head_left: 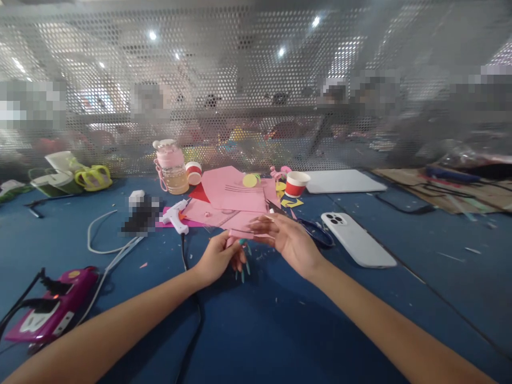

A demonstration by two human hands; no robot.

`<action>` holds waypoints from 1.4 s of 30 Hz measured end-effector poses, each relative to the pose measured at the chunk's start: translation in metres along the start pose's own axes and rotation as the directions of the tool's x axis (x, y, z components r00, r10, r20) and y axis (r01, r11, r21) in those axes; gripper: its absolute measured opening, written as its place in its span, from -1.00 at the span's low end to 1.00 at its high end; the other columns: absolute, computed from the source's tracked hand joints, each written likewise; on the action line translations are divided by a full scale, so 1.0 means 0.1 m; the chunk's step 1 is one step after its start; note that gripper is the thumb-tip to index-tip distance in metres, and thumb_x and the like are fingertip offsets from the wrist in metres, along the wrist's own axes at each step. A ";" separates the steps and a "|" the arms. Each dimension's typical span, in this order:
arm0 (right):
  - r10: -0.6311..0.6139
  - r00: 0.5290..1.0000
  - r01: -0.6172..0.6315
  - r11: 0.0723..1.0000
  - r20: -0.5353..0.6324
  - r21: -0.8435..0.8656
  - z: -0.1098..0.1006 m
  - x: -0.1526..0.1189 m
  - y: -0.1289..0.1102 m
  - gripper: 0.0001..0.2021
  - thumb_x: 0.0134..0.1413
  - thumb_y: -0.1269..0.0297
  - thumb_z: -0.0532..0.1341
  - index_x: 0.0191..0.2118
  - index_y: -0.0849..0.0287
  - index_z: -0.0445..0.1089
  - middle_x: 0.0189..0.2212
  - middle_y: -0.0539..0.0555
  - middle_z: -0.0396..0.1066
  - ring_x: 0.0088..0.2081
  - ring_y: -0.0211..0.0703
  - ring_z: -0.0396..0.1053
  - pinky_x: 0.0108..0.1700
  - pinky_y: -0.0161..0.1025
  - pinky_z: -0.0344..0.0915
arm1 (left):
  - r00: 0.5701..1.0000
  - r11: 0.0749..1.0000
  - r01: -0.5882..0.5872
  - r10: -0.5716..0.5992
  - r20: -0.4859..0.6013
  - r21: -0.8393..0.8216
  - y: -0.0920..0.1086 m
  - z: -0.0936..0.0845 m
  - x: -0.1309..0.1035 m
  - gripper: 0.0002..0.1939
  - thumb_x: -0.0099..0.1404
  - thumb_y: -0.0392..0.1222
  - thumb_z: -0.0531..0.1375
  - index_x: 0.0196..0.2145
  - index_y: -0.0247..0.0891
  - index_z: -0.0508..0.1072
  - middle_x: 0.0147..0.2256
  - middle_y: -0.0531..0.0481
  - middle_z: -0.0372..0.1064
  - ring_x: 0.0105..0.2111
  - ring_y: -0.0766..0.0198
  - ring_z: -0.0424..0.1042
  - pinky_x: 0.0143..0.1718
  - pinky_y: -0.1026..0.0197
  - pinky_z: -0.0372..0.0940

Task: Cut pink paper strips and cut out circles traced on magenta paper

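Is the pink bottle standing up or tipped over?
Upright: the pink bottle stands on the blue table, lid at the top.

A small, narrow pink piece was pinched in the left hand, just below the middle of the frame, roughly level; its right end lay close by the right hand, contact unclear.

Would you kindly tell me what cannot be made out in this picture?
All in the head view:
Part of the pink piece: hidden by the left hand.
The dark item beside the glue gun: blurred by pixelation.
Power strip surface under the black plugs: covered by them.
Details behind the perforated screen: blurred, partly blocked by it.
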State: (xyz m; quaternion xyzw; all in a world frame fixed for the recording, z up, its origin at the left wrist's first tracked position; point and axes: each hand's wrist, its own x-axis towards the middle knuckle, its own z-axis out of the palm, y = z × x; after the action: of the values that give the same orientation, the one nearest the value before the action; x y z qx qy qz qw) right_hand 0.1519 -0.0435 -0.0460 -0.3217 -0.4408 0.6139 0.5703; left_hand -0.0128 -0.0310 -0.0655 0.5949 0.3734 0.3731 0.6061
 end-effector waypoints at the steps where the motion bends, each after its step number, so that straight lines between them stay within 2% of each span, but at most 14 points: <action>1: -0.022 0.999 0.020 0.998 -0.025 -0.061 -0.02 0.01 0.00 -0.74 -0.15 0.06 0.23 -0.40 0.15 0.36 -0.40 0.03 0.45 -0.34 -0.21 0.40 -0.30 -0.25 0.34 | 1.000 0.999 -0.005 0.005 0.014 0.034 0.00 0.00 0.00 -0.56 -0.01 0.21 0.17 -0.52 -0.27 0.23 -0.71 0.15 0.29 -0.77 0.45 0.24 -0.73 0.39 0.12; 3: -0.065 0.997 0.052 0.972 -0.050 -0.230 -0.04 0.02 0.01 -0.72 -0.15 0.03 0.24 -0.47 0.17 0.33 -0.51 -0.01 0.40 -0.49 -0.30 0.32 -0.47 -0.35 0.25 | 0.998 0.996 -0.010 0.005 0.058 0.094 0.00 0.00 -0.02 -0.57 0.03 0.20 0.14 -0.52 -0.27 0.24 -0.73 0.16 0.26 -0.79 0.46 0.20 -0.75 0.40 0.08; 5: -0.073 0.997 0.065 0.918 -0.006 -0.391 -0.05 0.02 0.00 -0.70 -0.15 0.02 0.24 -0.53 0.18 0.28 -0.61 -0.06 0.32 -0.61 -0.36 0.20 -0.58 -0.39 0.12 | 0.995 0.991 -0.014 0.001 0.103 0.133 0.00 0.00 -0.03 -0.58 0.06 0.20 0.12 -0.51 -0.27 0.27 -0.75 0.17 0.23 -0.80 0.47 0.16 -0.76 0.39 0.05; 9: -0.020 0.993 0.085 0.806 0.116 -0.586 -0.06 0.00 -0.03 -0.69 -0.08 0.04 0.21 -0.56 0.19 0.24 -0.67 -0.10 0.20 -0.64 -0.39 0.09 -0.57 -0.38 0.04 | 0.986 0.987 -0.007 -0.020 0.164 0.164 0.01 0.00 -0.05 -0.55 0.06 0.22 0.11 -0.54 -0.28 0.30 -0.78 0.16 0.19 -0.81 0.47 0.12 -0.75 0.39 0.02; 12: 0.068 0.977 0.080 0.761 0.201 -0.644 -0.07 -0.01 -0.06 -0.68 -0.07 0.03 0.18 -0.56 0.19 0.24 -0.64 -0.09 0.20 -0.59 -0.37 0.13 -0.51 -0.36 0.08 | 0.974 0.984 0.012 -0.051 0.219 0.177 0.02 0.00 -0.05 -0.55 0.04 0.21 0.13 -0.56 -0.30 0.30 -0.79 0.15 0.18 -0.80 0.48 0.11 -0.74 0.39 0.02; 16: 0.186 0.929 0.085 0.737 0.321 -0.671 -0.07 -0.02 -0.10 -0.71 -0.02 0.07 0.13 -0.54 0.19 0.20 -0.65 -0.10 0.14 -0.59 -0.35 0.13 -0.51 -0.36 0.06 | 0.958 0.973 -0.009 -0.058 0.280 0.231 0.02 -0.01 -0.05 -0.57 0.08 0.16 0.12 -0.56 -0.33 0.29 -0.78 0.16 0.17 -0.79 0.51 0.11 -0.73 0.42 0.03; 19: 0.186 0.921 0.139 0.665 0.342 -0.734 -0.07 -0.03 -0.14 -0.74 0.04 0.16 0.07 -0.56 0.18 0.17 -0.66 -0.10 0.11 -0.60 -0.36 0.10 -0.53 -0.35 0.03 | 0.952 0.968 -0.009 -0.068 0.298 0.249 0.02 -0.01 -0.04 -0.61 0.11 0.11 0.11 -0.51 -0.34 0.29 -0.77 0.18 0.15 -0.80 0.53 0.08 -0.76 0.45 0.00; 24: 0.154 0.931 0.195 0.556 0.331 -0.808 -0.11 -0.04 -0.18 -0.77 0.06 0.24 0.04 -0.56 0.18 0.15 -0.69 -0.11 0.05 -0.61 -0.36 0.02 -0.54 -0.35 -0.03 | 0.945 0.971 0.082 -0.147 0.293 0.223 0.06 -0.03 -0.03 -0.68 0.08 0.03 0.16 -0.37 -0.31 0.29 -0.76 0.23 0.17 -0.86 0.55 0.01 -0.86 0.47 -0.10; 29: 0.065 0.952 0.207 0.582 0.299 -0.786 -0.14 -0.01 -0.14 -0.73 0.08 0.20 0.02 -0.58 0.16 0.09 -0.67 -0.12 0.01 -0.61 -0.37 0.00 -0.53 -0.34 -0.02 | 0.966 0.972 0.055 -0.109 0.236 0.227 0.07 -0.06 -0.01 -0.57 0.03 0.06 0.21 -0.28 -0.31 0.26 -0.78 0.25 0.16 -0.87 0.52 0.02 -0.87 0.45 -0.11; 32: -0.018 0.976 0.186 0.594 0.218 -0.783 -0.12 0.00 -0.09 -0.72 0.07 0.16 0.02 -0.59 0.15 0.08 -0.70 -0.13 0.01 -0.64 -0.37 -0.01 -0.56 -0.34 -0.04 | 0.989 0.962 0.018 -0.057 0.137 0.273 0.05 -0.08 0.00 -0.62 0.12 0.04 0.13 -0.23 -0.30 0.24 -0.77 0.25 0.16 -0.87 0.50 0.02 -0.85 0.44 -0.11; 34: -0.074 0.983 0.177 0.598 0.167 -0.782 -0.11 -0.01 -0.06 -0.71 0.07 0.15 0.01 -0.60 0.14 0.08 -0.72 -0.12 0.05 -0.66 -0.37 0.02 -0.57 -0.33 -0.02 | 0.998 0.950 -0.034 0.016 0.059 0.310 0.04 -0.10 0.02 -0.68 0.17 -0.01 0.08 -0.21 -0.29 0.23 -0.74 0.23 0.19 -0.83 0.48 0.08 -0.80 0.43 -0.03; 37: -0.161 0.982 0.177 0.598 0.099 -0.782 -0.09 -0.01 -0.02 -0.71 0.06 0.14 0.01 -0.60 0.14 0.11 -0.74 -0.11 0.07 -0.68 -0.36 0.05 -0.57 -0.33 0.01 | 0.989 0.917 -0.121 0.144 -0.033 0.380 0.04 -0.13 0.04 -0.80 0.20 -0.08 0.05 -0.33 -0.28 0.28 -0.67 0.18 0.24 -0.72 0.46 0.19 -0.67 0.39 0.09; 40: -0.208 0.977 0.171 0.607 0.053 -0.776 -0.10 -0.01 0.02 -0.71 0.04 0.12 0.04 -0.60 0.14 0.11 -0.76 -0.12 0.06 -0.69 -0.35 0.06 -0.58 -0.33 0.02 | 0.968 0.886 -0.169 0.233 -0.097 0.432 0.04 -0.15 0.07 -0.75 0.21 -0.10 0.05 -0.53 -0.29 0.30 -0.67 0.15 0.18 -0.66 0.45 0.15 -0.59 0.36 0.07; 42: -0.190 0.981 0.147 0.648 0.028 -0.747 -0.10 0.00 0.04 -0.70 0.04 0.09 0.05 -0.59 0.13 0.11 -0.76 -0.12 0.06 -0.70 -0.35 0.06 -0.60 -0.34 0.02 | 0.947 0.899 -0.224 0.291 -0.133 0.376 0.05 -0.16 0.10 -0.74 0.16 -0.10 0.11 -0.58 -0.31 0.33 -0.64 0.13 0.16 -0.60 0.44 0.15 -0.55 0.35 0.08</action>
State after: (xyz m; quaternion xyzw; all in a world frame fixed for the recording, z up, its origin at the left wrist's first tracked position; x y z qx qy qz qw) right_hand 0.1594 -0.0417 -0.0540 -0.5005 -0.6661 0.3154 0.4542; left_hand -0.0226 -0.0151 -0.0609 0.7015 0.4073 0.4303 0.3960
